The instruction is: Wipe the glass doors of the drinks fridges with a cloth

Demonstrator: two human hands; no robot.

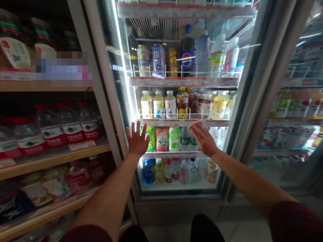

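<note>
Shop aisle; lit drinks cooler with glass door (120,84) at frame centre. Left hand (137,139) spread flat on the glass, lower centre. Right hand (205,139), fingers together, presses a pale cloth (194,126) to the glass beside it. Judged: wiping stroke in hand; next pass needs even pressure.

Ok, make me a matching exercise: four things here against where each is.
1. dark cola bottle with blue cap
2. pale yellow juice bottle with white cap
3. clear plastic water jug with red label
4. spread left hand

A. wooden shelf left of the fridge
B. beside the cans
C. by the fridge's lit left edge
D. wire rack below the cans

Pairs: 1-B, 2-D, 3-A, 4-C
</note>
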